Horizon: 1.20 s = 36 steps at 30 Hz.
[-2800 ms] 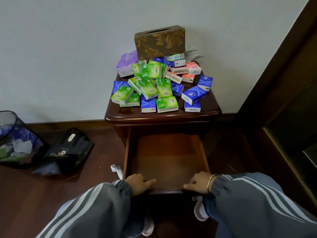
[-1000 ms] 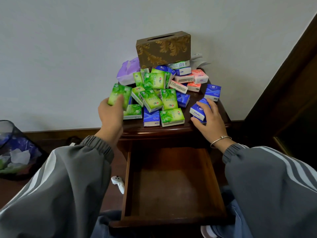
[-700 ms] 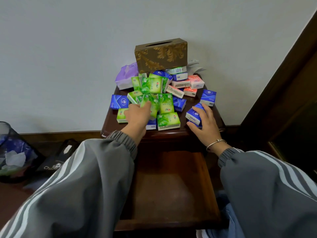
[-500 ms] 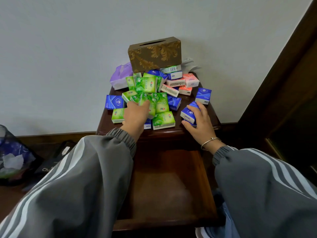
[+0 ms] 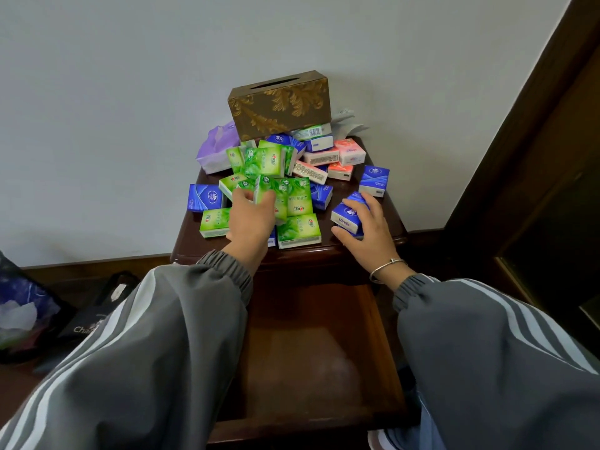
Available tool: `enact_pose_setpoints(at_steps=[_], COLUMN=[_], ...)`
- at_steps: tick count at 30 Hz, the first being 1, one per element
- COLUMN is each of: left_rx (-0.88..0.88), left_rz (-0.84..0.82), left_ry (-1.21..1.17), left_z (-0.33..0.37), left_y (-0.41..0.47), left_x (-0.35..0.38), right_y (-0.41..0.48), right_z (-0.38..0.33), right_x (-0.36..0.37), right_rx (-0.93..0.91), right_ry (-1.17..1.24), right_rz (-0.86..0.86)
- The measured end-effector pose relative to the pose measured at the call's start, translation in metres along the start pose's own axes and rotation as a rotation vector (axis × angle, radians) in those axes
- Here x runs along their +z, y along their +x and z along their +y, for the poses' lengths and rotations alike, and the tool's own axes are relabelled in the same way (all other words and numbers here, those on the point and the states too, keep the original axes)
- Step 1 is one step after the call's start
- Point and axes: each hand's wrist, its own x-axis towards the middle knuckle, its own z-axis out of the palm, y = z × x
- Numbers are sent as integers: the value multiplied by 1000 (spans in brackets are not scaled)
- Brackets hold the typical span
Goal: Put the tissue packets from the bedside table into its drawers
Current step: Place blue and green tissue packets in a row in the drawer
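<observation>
A dark, glossy wooden bedside table (image 5: 383, 219) stands against a pale, plain wall (image 5: 130, 92). A dark wooden frame (image 5: 535, 157) rises close on its right. On the floor to the left lie a dark bag (image 5: 97, 313) and a mesh bin (image 5: 22, 313) holding crumpled paper.

The top drawer (image 5: 318, 352) is pulled out toward the person and its wooden bottom is bare. Its front edge sits between the two grey striped sleeves (image 5: 487, 352). The table's front rim has only a narrow bare strip, and there is a little bare wood along the right edge.

The tissue packets (image 5: 298, 230) are heaped on the tabletop: bright green ones in the middle, blue ones at the left and right, pink and white ones toward the back right. A brown and gold tissue box (image 5: 279, 105) sits on top of the heap at the rear, with a purple soft pack (image 5: 214, 151) to its left.

The left hand (image 5: 251, 219) is curled around green packets in the middle of the heap, fingers closed on them. The right hand (image 5: 367, 232), with a bangle on the wrist, lies with fingers spread over a blue packet (image 5: 345, 216) at the front right, thumb under its near edge.
</observation>
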Motion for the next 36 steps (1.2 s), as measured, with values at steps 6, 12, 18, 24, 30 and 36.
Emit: enact_pose_setpoints(at_steps=[6,12,18,24,30,36], left_rx=[114,108,20,-6,-12,-77], left_rz=[-8,-72,-176,-204,-228,-203], left_ry=[-143,-275,-296,-327,-361,-403], left_z=[12,7,-14,-34,-58,-77], left_y=[-8,-9,-23,-39,-48,-61], left_x=[-17,-54,-74,-80,-93,-104], right_y=[4,20,26,37,58,67], right_z=[-12,-15,-24,-39,-45,-66], right_x=[-10,-39,-45,-31,-33,-36], right_rx=[109,482,321,449,763,963], right_ry=[236,883,337,124,-54,-53], right_rz=[100,244,-55,-172,-341,-386])
